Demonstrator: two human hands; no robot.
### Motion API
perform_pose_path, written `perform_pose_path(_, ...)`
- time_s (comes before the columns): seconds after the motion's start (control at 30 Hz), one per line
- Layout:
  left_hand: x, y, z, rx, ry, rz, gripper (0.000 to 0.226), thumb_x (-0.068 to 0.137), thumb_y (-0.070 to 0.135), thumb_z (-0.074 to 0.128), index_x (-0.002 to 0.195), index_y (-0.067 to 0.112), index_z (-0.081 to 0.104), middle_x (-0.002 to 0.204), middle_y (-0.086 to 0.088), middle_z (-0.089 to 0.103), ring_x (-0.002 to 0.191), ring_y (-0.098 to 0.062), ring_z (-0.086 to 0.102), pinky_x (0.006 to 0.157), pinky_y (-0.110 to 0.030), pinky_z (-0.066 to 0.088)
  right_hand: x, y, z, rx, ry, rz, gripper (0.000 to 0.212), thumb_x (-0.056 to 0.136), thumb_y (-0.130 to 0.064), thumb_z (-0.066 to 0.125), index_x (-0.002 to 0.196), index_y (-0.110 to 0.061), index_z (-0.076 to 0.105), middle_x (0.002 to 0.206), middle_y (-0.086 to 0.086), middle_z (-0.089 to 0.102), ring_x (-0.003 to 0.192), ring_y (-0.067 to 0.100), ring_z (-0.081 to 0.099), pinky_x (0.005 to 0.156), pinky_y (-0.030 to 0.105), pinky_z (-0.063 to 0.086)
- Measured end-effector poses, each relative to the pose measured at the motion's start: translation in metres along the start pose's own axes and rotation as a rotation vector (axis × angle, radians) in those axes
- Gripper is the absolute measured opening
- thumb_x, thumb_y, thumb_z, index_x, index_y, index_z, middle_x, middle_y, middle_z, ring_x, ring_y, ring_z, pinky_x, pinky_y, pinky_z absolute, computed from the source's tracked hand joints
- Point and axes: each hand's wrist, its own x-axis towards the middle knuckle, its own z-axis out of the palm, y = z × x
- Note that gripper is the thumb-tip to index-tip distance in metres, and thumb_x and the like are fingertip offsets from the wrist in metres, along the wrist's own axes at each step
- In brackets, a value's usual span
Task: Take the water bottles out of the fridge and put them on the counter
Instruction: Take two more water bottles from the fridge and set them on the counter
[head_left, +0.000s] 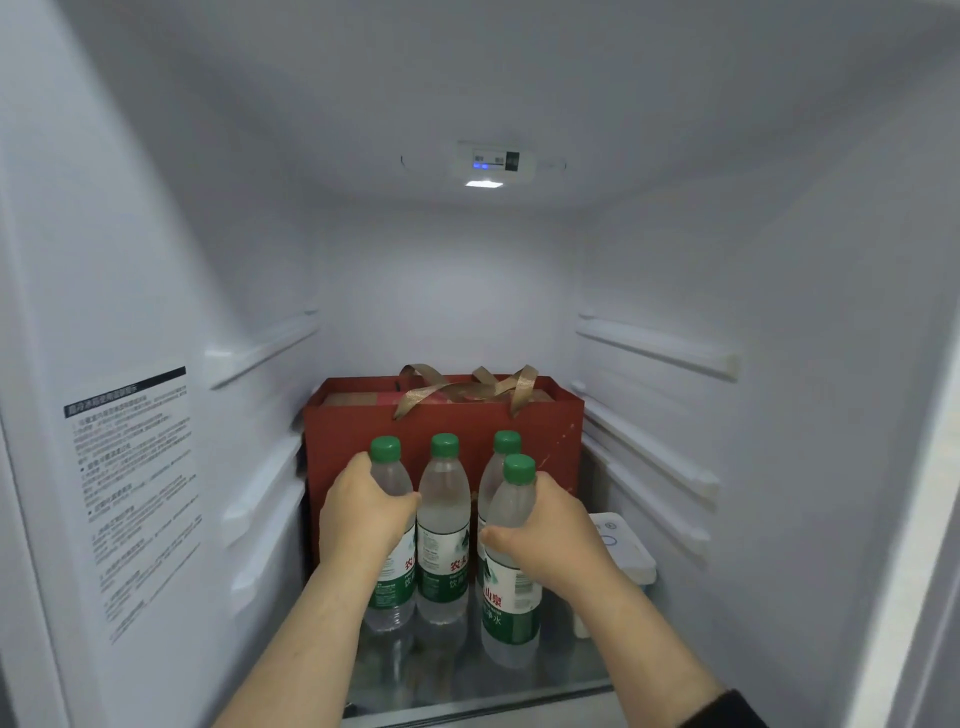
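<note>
- The fridge stands open, its light on above me.
- A red gift bag with gold ribbon handles stands at the back of the glass shelf.
- 4 green-capped water bottles stand before it.
- My left hand is wrapped around the leftmost bottle.
- My right hand grips the nearest bottle.

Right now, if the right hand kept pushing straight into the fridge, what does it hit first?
Probably the rear right bottle, just behind the bottle the right hand grips; past that, the red gift bag. Depth is hard to judge.
</note>
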Motion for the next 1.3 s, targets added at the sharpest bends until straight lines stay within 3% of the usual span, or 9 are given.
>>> perform_pose_path(0.23,-0.028,0.013,-0.027,-0.031,0.107,0.075,0.032,0.068,0.028,0.078,0.079,0.033,0.048,0.075,0.014,0.057,0.068,-0.009,0.053,0.062,-0.034,0.051,-0.023,-0.008,-0.013,0.003,0.03,-0.039,0.047,0.068,-0.041,0.077,0.108,-0.037,0.053,0.101,-0.014,0.066,0.093,0.009,0.064,0.08,0.033,0.056)
perform_pose_path(0.47,-0.068,0.056,-0.081,-0.039,0.113,0.249,0.039,0.064,0.041,0.079,0.091,0.041,0.052,0.083,0.015,0.061,0.081,-0.019,0.059,0.065,-0.032,0.047,-0.075,-0.032,-0.044,0.066,0.139,-0.141,0.057,0.07,-0.043,0.074,0.119,-0.047,0.045,0.102,-0.025,0.06,0.097,0.004,0.057,0.077,0.028,0.053)
perform_pose_path(0.53,-0.08,0.067,-0.093,-0.1,0.065,0.282,0.036,0.061,0.04,0.082,0.083,0.043,0.053,0.081,0.021,0.061,0.078,-0.014,0.061,0.064,-0.032,0.048,-0.093,-0.037,-0.06,0.092,0.174,-0.173,0.058,0.067,-0.047,0.074,0.119,-0.05,0.047,0.105,-0.025,0.064,0.099,0.001,0.059,0.075,0.024,0.053)
perform_pose_path(0.63,-0.102,0.085,-0.106,-0.216,-0.034,0.349,0.04,0.057,0.032,0.087,0.077,0.045,0.055,0.079,0.023,0.065,0.078,-0.001,0.06,0.06,-0.027,0.045,-0.124,-0.044,-0.092,0.153,0.217,-0.232,0.057,0.062,-0.051,0.073,0.115,-0.05,0.052,0.107,-0.021,0.07,0.101,0.003,0.066,0.083,0.034,0.058)
perform_pose_path(0.83,-0.163,0.13,-0.116,-0.363,-0.25,0.451,0.038,0.052,0.031,0.087,0.084,0.04,0.067,0.08,0.034,0.071,0.073,0.004,0.068,0.069,-0.032,0.052,-0.207,-0.048,-0.169,0.259,0.289,-0.34,0.031,0.075,-0.025,0.08,0.098,-0.038,0.063,0.091,-0.015,0.077,0.082,0.003,0.073,0.071,0.027,0.057)
perform_pose_path(1.0,-0.24,0.185,-0.116,-0.478,-0.459,0.514,0.046,0.052,0.028,0.091,0.093,0.033,0.071,0.087,0.026,0.075,0.077,-0.002,0.072,0.075,-0.036,0.056,-0.289,-0.038,-0.234,0.21,0.401,-0.341,0.078,0.06,-0.051,0.078,0.131,-0.028,0.056,0.112,-0.002,0.074,0.102,0.015,0.071,0.089,0.046,0.057)
perform_pose_path(1.13,-0.315,0.223,-0.111,-0.569,-0.634,0.573,0.054,0.048,0.032,0.091,0.097,0.04,0.071,0.094,0.019,0.077,0.087,-0.007,0.074,0.084,-0.044,0.056,-0.373,-0.022,-0.279,0.139,0.481,-0.305,0.064,0.063,-0.049,0.078,0.123,-0.034,0.061,0.108,-0.007,0.076,0.099,0.013,0.072,0.089,0.046,0.057)
perform_pose_path(1.23,-0.379,0.252,-0.105,-0.635,-0.766,0.614,0.046,0.057,0.021,0.092,0.097,0.033,0.073,0.094,0.02,0.077,0.084,-0.002,0.073,0.084,-0.04,0.056,-0.445,-0.011,-0.313,0.084,0.544,-0.255,0.044,0.07,-0.037,0.079,0.111,-0.039,0.065,0.1,-0.009,0.078,0.092,0.011,0.074,0.085,0.046,0.059)
perform_pose_path(1.3,-0.424,0.271,-0.101,-0.679,-0.849,0.654,0.052,0.05,0.03,0.091,0.097,0.041,0.073,0.096,0.02,0.076,0.085,-0.003,0.073,0.082,-0.038,0.056,-0.494,-0.004,-0.335,0.032,0.611,-0.205,0.04,0.072,-0.032,0.079,0.108,-0.042,0.065,0.098,-0.011,0.078,0.09,0.012,0.075,0.083,0.046,0.059)
